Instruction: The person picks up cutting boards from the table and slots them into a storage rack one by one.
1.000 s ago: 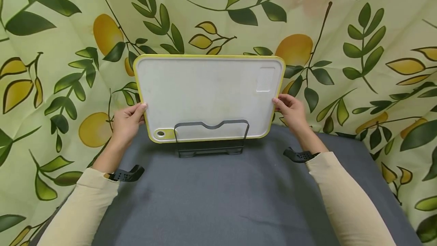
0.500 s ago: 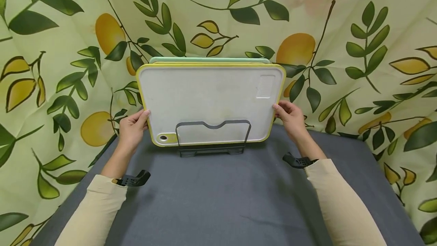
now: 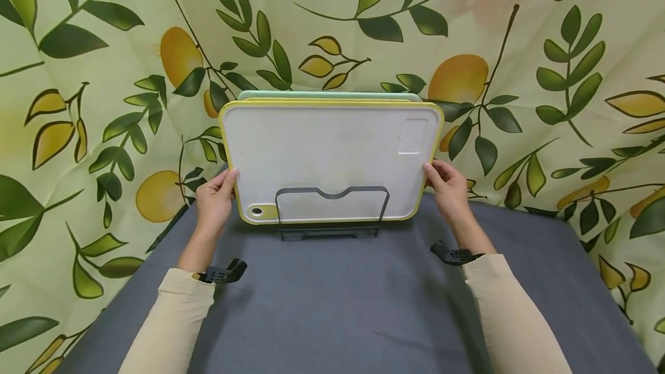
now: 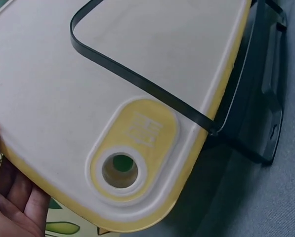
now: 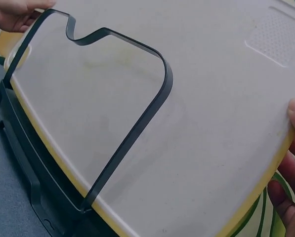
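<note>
A white cutting board with a yellow rim [image 3: 327, 149] stands nearly upright in a dark metal rack [image 3: 332, 229], behind its front wire loop. My left hand [image 3: 215, 198] pinches the board's left edge, thumb on the front face and fingers behind. On the opposite edge my right hand [image 3: 449, 186] grips in the same way. Low on the board's left corner is a yellow patch with a round hole [image 4: 120, 170]; a textured grating patch [image 5: 275, 37] sits at the upper right. Behind its top edge shows a strip of a mint-green board [image 3: 327, 95], mostly hidden.
The rack rests on a grey cloth-covered table [image 3: 332, 305]. Close behind it hangs a curtain [image 3: 353, 45] printed with leaves and yellow fruit. Dark straps [image 3: 223, 272] are on both wrists.
The yellow-rimmed board has come down and settled lower in the rack, both hands moving with it. The mint-green board's top edge has come into sight behind it. The head view has shifted slightly.
</note>
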The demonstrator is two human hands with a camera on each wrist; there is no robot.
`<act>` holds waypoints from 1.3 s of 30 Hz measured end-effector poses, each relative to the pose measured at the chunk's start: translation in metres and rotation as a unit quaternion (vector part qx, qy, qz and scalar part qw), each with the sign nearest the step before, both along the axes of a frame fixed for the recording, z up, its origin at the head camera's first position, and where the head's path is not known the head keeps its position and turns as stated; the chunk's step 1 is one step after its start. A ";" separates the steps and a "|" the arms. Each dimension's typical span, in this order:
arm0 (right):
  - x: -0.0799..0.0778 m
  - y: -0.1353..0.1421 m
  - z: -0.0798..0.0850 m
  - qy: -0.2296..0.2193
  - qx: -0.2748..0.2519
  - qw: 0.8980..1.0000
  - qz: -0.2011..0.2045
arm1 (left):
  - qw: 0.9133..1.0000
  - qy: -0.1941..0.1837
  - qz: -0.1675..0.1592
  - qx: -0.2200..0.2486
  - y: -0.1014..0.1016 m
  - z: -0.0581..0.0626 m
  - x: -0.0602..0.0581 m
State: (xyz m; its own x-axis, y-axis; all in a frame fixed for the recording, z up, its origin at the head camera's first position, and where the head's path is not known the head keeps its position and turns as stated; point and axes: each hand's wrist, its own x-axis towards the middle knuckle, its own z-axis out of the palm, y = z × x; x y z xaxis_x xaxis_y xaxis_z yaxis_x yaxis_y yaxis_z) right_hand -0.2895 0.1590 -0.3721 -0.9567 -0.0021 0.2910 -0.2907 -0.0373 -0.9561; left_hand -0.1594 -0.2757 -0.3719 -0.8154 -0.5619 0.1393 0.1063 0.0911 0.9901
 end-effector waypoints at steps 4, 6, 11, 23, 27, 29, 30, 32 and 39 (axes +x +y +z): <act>0.000 0.001 -0.002 0.003 -0.005 1.000 0.001 | 1.000 -0.019 0.006 -0.001 0.000 -0.001 -0.001; 0.000 0.002 -0.003 0.003 -0.008 1.000 0.004 | 1.000 -0.024 0.010 -0.002 0.001 -0.001 -0.002; 0.003 0.005 -0.005 0.003 -0.022 1.000 0.014 | 1.000 -0.008 0.009 0.000 0.002 -0.002 -0.004; 0.013 0.010 -0.006 0.000 -0.045 0.999 -0.006 | 1.000 0.020 -0.003 -0.004 0.010 -0.003 -0.009; 0.016 0.016 -0.006 -0.002 -0.054 0.999 -0.007 | 0.999 0.033 -0.001 -0.005 0.017 -0.002 -0.013; 0.019 0.019 -0.006 -0.001 -0.051 0.999 -0.009 | 0.999 0.039 -0.001 -0.003 0.020 -0.002 -0.016; 0.020 0.020 -0.006 0.001 -0.051 0.999 -0.012 | 0.999 0.041 -0.003 -0.003 0.021 -0.002 -0.017; 0.023 0.023 -0.006 0.001 -0.051 0.999 -0.019 | 0.999 0.044 -0.007 -0.004 0.024 -0.003 -0.019; 0.031 0.037 -0.007 -0.009 -0.059 0.998 -0.035 | 0.998 0.050 -0.023 0.001 0.035 -0.008 -0.025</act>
